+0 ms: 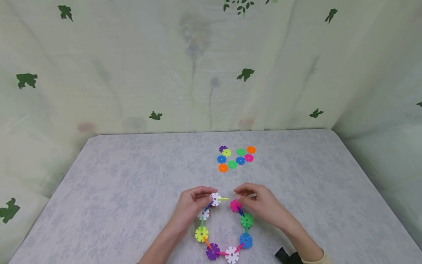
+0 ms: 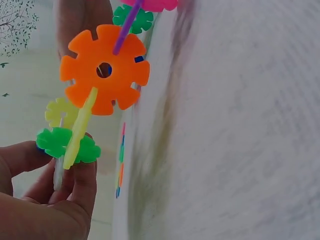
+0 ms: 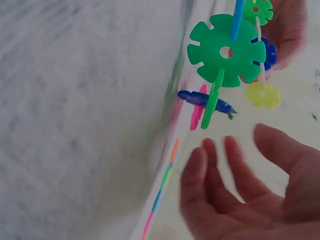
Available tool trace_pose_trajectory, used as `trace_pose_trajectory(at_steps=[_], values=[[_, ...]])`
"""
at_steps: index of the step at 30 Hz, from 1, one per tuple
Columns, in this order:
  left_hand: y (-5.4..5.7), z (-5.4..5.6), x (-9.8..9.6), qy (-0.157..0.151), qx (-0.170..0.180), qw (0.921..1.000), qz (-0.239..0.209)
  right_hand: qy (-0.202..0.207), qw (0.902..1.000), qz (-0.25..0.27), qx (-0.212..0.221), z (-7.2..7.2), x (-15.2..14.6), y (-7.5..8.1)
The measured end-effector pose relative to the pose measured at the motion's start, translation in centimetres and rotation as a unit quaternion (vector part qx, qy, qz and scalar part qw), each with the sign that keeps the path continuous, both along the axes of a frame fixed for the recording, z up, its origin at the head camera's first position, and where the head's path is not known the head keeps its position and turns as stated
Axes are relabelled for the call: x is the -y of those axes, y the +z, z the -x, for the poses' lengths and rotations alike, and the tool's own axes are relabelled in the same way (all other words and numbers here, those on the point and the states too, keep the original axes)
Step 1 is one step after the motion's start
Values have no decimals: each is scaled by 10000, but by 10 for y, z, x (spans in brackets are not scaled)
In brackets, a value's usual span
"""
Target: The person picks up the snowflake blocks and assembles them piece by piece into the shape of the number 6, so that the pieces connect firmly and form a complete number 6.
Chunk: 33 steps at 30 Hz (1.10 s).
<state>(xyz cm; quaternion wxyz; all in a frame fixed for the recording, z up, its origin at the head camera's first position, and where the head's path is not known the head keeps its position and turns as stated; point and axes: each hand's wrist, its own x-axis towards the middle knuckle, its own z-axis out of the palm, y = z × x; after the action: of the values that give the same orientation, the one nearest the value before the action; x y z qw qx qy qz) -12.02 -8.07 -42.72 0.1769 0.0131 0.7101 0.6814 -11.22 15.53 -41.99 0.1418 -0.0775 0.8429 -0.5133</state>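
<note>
A ring-shaped chain of notched plastic discs, slotted together, lies between the hands, with a gap at its far side. My left hand pinches a white disc at one chain end, from which a yellow disc juts edge-on toward the gap. Across the gap, a pink disc forms the other end. Beside it is my right hand; the right wrist view shows its fingers loosely bent and spread, apart from the discs. Nearer the body run a green disc, a blue disc and a purple disc.
Several loose discs lie flat beyond the hands, among them an orange disc and a blue disc. The grey table ends at a pale curtain with leaf shapes. A black object shows by the right wrist.
</note>
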Motion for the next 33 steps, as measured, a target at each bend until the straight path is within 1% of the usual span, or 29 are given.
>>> trace_pose_trajectory(at_steps=[2, 4, 7, 9, 11, 14, 17, 19, 24, 30, 33], values=[[0, 0, 0, -52, 105, 9999, -60, 166, 9993, -332, 13, 2, -2, -2], [-1, 0, 0, -144, 204, 9996, -140, 403, 9983, -386, 165, 2, -2, -4], [-2, -1, 1, -232, 358, 9988, -232, 673, 9968, -139, 397, 3, -2, -6], [-2, -1, 0, -244, 374, 9988, -224, 724, 9960, 100, 522, 3, -1, -6], [-3, 0, 0, -217, 367, 9989, -184, 669, 9957, 301, 574, 2, -1, -6], [-2, 0, 0, -162, 350, 9992, -132, 389, 9958, 561, 607, 1, -1, -4], [-2, 0, 1, -158, 296, 9993, -177, 115, 9961, 722, 496, 0, -1, -2], [-1, -1, 1, -163, 273, 9991, -263, 18, 9965, 750, 365, -2, -1, 1], [1, -1, 1, -148, 269, 9984, -476, -84, 9976, 683, 64, -6, 2, 7], [1, -3, -2, -115, 254, 9970, -717, -13, 9974, 710, -133, -12, 7, 13], [2, -4, -3, -93, 219, 9966, -791, -6, 9972, 692, -301, -14, 10, 14]])
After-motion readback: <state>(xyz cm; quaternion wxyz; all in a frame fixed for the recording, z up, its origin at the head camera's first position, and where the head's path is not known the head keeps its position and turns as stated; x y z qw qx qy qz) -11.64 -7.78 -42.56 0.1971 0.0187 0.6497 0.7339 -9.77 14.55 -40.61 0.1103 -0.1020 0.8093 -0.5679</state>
